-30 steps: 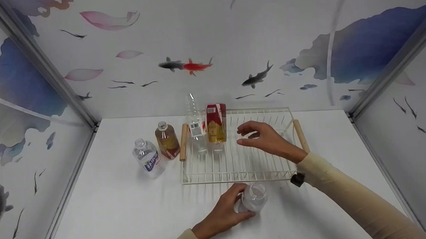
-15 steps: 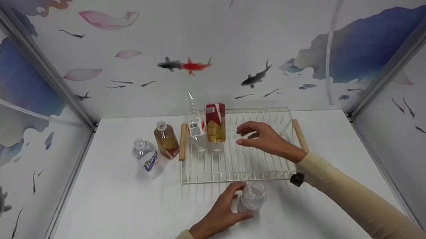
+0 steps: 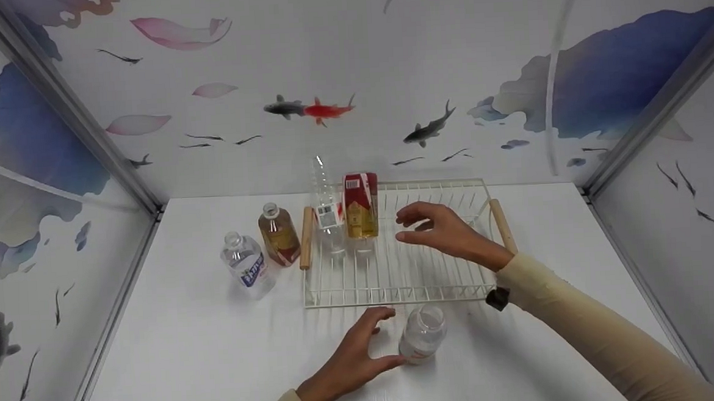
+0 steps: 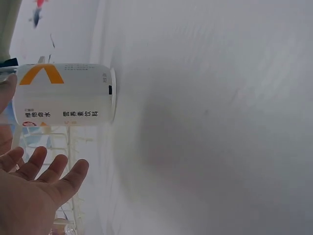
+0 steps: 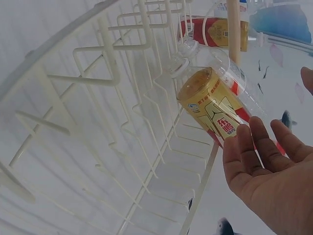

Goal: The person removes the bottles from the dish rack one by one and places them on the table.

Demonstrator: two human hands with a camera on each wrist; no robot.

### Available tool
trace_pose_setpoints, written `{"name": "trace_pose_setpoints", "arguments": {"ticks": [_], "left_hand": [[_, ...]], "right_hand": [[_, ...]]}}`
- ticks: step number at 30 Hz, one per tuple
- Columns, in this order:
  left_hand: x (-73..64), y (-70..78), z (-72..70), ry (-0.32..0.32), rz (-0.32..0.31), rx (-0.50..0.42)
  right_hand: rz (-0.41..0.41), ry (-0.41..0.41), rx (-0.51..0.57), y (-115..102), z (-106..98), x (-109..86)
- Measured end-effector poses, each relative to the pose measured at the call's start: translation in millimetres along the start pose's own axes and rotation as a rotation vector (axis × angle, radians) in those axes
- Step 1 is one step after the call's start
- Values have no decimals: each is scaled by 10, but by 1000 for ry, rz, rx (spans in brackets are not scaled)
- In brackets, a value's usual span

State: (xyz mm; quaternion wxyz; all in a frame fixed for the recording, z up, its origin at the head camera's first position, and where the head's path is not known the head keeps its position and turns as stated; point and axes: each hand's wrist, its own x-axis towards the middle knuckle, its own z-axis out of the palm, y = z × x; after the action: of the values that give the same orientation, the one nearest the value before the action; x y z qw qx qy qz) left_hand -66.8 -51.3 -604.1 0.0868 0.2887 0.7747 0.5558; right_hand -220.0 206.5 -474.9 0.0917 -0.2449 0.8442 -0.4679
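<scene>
Upright on the table, in front of the rack, stands a clear wide-mouthed plastic bottle (image 3: 424,332). Its white label with an orange chevron shows in the left wrist view on the same bottle (image 4: 68,95). My left hand (image 3: 352,356) is just left of it, fingers spread, the thumb tip close to its side; whether it touches, I cannot tell. Over the wire dish rack (image 3: 423,295) my right hand (image 3: 441,229) hovers with nothing in its loosely bent fingers. Left of that hand, a red-and-gold bottle (image 3: 361,206) and a clear bottle (image 3: 328,214) lean neck-down in the rack.
Left of the rack, a brown-tinted bottle (image 3: 281,238) and a clear bottle with a purple-and-white label (image 3: 249,270) stand uncapped. Wooden handles (image 3: 307,238) rise at both rack ends. Printed panels (image 3: 349,60) enclose the table at the back and sides.
My left hand has let go of the clear wide-mouthed bottle and drawn back to the left. The bottle stays standing nearly where it was. My right hand has not visibly moved.
</scene>
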Motion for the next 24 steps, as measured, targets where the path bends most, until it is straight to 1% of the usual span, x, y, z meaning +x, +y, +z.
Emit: {"name": "trace_pose_setpoints", "arguments": {"ticks": [6, 11, 16, 19, 24], "left_hand": [[-81, 23, -130, -7, -19, 17], [-131, 94, -219, -9, -28, 42], [-180, 146, -317, -6, -7, 65], [-205, 158, -362, 5, 6, 75], [-242, 198, -446, 22, 1, 58]], "right_hand": [[3, -13, -6, 7, 9, 31], [-1, -21, -19, 21, 14, 57], [8, -33, -29, 28, 17, 89], [11, -41, -33, 25, 11, 101], [8, -47, -94, 36, -6, 130]]}}
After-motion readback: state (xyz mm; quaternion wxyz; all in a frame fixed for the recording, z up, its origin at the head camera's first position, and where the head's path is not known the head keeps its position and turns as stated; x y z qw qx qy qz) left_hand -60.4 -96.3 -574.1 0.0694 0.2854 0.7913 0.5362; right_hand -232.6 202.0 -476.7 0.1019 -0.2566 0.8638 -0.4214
